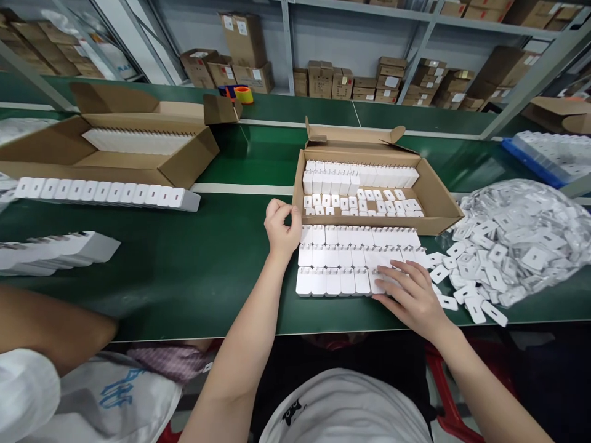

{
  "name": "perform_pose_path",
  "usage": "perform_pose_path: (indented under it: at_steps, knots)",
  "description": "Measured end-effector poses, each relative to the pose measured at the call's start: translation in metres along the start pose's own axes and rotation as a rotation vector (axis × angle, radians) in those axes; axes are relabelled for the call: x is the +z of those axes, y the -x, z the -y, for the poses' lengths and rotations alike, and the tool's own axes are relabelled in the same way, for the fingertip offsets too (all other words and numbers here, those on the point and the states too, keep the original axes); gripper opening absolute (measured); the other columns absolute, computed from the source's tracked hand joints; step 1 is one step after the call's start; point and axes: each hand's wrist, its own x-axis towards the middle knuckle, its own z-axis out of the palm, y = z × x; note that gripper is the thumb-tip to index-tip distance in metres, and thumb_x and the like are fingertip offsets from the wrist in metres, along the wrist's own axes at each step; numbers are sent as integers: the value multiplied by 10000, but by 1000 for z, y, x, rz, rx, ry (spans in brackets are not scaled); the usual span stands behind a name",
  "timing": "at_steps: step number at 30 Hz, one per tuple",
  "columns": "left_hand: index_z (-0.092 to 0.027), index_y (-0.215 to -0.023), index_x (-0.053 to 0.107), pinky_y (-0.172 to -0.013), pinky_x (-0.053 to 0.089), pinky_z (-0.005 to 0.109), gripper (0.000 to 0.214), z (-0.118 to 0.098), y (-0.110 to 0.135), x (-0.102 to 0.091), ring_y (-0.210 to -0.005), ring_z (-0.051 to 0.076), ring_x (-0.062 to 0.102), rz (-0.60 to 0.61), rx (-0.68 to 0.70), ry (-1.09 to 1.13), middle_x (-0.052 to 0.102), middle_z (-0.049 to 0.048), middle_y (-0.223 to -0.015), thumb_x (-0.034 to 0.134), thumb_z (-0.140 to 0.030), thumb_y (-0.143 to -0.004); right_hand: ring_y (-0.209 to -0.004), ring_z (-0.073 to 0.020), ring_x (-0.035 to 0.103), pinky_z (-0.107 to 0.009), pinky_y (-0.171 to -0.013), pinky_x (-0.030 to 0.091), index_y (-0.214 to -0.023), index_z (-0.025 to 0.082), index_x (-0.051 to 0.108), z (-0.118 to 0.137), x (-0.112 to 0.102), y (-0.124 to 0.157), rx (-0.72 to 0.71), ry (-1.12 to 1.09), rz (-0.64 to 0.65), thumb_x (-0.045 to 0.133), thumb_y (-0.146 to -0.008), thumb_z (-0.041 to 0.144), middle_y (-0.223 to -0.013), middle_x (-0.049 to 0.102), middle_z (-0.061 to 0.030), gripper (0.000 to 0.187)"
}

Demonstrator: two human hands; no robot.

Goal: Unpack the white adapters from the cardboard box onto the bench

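Three rows of white plastic units (325, 280) with metal prongs along their upper edges lie on the green table before me. My right hand (410, 295) rests on the right part of the nearest row, its fingers stretched out. At the left end of the rows, by the box corner, my left hand (282, 229) has its fingers curled together; whatever may be in them is hidden. Just behind the rows stands an open cardboard box (369, 223), with white units along its back and small slotted white plates (344, 203) in front.
To the right, a clear plastic bag (545, 227) spills loose slotted plates (475, 307). Another open carton (187, 154) stands left, behind a row of white units (106, 192). A co-worker's arm (55, 320) reaches in at left. Yellow tape (244, 95) lies at the back.
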Motion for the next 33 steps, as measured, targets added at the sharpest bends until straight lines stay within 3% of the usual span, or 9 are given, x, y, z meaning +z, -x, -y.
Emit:
perform_pose_path:
  at_steps: [4, 9, 16, 23, 28, 33]
  knots:
    - [-178, -651, 567, -646, 406, 298, 253, -1, 0, -1, -709, 167, 497, 13, -9, -23, 463, 26, -712, 501, -190, -895, -1148, -312, 598, -488, -969, 475, -1073, 185, 629, -3, 1, 2, -4, 9, -2, 772, -831, 217, -1187, 696, -104, 283]
    - [-178, -639, 559, -653, 406, 298, 253, 0, 0, -1, -710, 167, 506, 15, -12, -47, 466, 25, -713, 500, -189, -885, -1159, -336, 579, -526, -966, 480, -1157, 182, 617, -14, -16, 14, 53, -11, -15, 794, -811, 265, -1193, 679, -138, 398]
    - [-174, -635, 561, -629, 388, 285, 237, 0, -1, 1, -696, 158, 491, -12, 23, -9, 453, 17, -709, 523, -151, -867, -1176, -324, 568, -521, -952, 494, -1085, 217, 617, -16, -9, 27, 106, 12, 8, 752, -843, 185, -1176, 692, -90, 279]
    - [-175, -641, 561, -639, 393, 288, 237, -2, -1, 0, -698, 156, 498, -7, 22, 1, 462, 17, -711, 524, -145, -873, -1206, -334, 552, -543, -995, 483, -1180, 223, 608, -21, -23, 34, 193, -17, -9, 786, -817, 234, -1211, 668, -110, 405]
    - [-177, -641, 565, -635, 403, 297, 239, -1, -1, 0, -701, 164, 503, 6, 2, -33, 466, 23, -709, 510, -162, -872, -1208, -327, 552, -533, -970, 498, -1111, 236, 629, -27, -25, 41, 190, -12, -25, 748, -829, 129, -1198, 670, -99, 324]
    - [-173, -637, 565, -634, 408, 299, 243, 0, -1, 0, -703, 163, 506, 5, -4, -46, 464, 23, -711, 511, -181, -875, -1214, -324, 550, -530, -983, 491, -1089, 226, 630, -24, -20, 39, 184, -27, -17, 751, -831, 142, -1196, 670, -103, 297]
